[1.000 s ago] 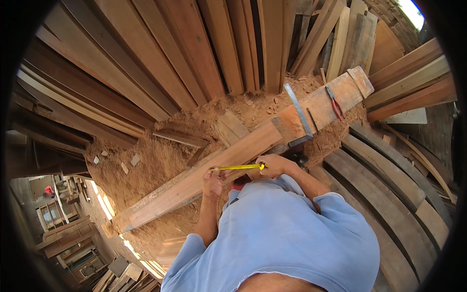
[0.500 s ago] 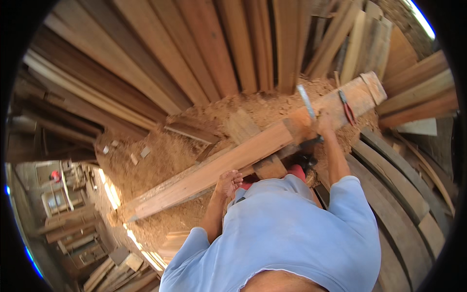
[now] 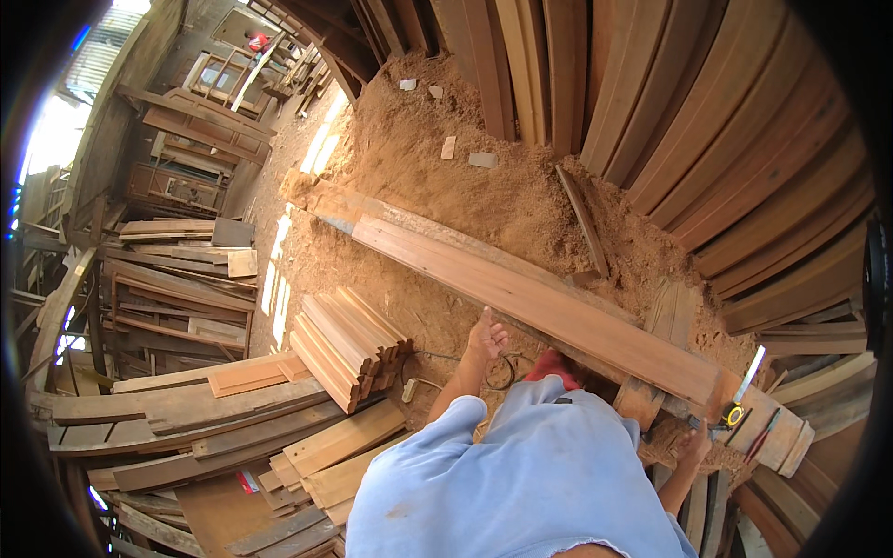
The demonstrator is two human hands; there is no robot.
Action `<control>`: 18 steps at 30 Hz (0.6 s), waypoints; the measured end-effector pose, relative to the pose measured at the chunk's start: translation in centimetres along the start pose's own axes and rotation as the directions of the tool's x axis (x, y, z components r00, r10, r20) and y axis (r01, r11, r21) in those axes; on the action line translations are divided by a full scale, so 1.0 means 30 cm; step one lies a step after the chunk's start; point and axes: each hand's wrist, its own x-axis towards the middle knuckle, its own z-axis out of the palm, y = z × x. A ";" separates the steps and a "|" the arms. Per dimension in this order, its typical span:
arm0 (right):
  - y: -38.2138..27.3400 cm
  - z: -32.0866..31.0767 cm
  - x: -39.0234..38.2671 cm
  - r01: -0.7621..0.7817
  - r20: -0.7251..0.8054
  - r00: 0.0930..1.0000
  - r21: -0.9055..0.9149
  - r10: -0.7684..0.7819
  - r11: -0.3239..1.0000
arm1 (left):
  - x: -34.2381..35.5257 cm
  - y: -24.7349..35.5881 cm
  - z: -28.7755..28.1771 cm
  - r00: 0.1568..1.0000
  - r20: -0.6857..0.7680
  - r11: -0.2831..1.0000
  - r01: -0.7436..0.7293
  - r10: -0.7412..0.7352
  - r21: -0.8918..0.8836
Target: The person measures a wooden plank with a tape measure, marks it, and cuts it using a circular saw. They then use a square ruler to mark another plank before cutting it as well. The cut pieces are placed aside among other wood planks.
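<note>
A long reddish board (image 3: pixel 521 307) lies across a rough, sawdust-covered bench plank (image 3: pixel 772 437). At its near edge, my left hand (image 3: pixel 486 337) is raised with fingers apart, holding nothing. At lower right, my right hand (image 3: pixel 690 445) is beside a yellow-and-black tape measure (image 3: pixel 732 415), its index finger extended and apparently nothing in it. The tape rests by a metal square (image 3: pixel 752 369) at the board's right end, and red-handled pliers (image 3: pixel 761 435) lie just right of them.
Tall planks (image 3: pixel 707 149) stand along the back and right over a sawdust-strewn floor (image 3: pixel 419 167). At lower left are bundled light strips (image 3: pixel 339 344), stacked boards (image 3: pixel 233 437) and a cable (image 3: pixel 502 370). Wooden frames (image 3: pixel 205 139) lean at upper left.
The view has swung left. The yellow tape, earlier stretched between my hands, now sits near the square. My right hand has moved rightward to there; my left no longer holds the tape.
</note>
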 end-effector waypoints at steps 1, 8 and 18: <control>0.011 0.044 -0.079 -0.133 0.106 0.987 0.119 0.121 0.984 | 0.001 0.040 0.028 0.996 -0.089 0.998 -0.024 0.019 -0.052; 0.138 0.479 -0.357 -0.501 0.389 0.794 -0.018 0.468 0.865 | 0.183 0.350 -0.076 0.995 0.038 0.983 -0.083 0.091 -0.165; 0.269 0.921 -0.342 -0.377 0.326 0.908 0.366 0.263 0.851 | 0.302 0.449 -0.046 0.991 0.120 0.986 -0.043 0.062 -0.159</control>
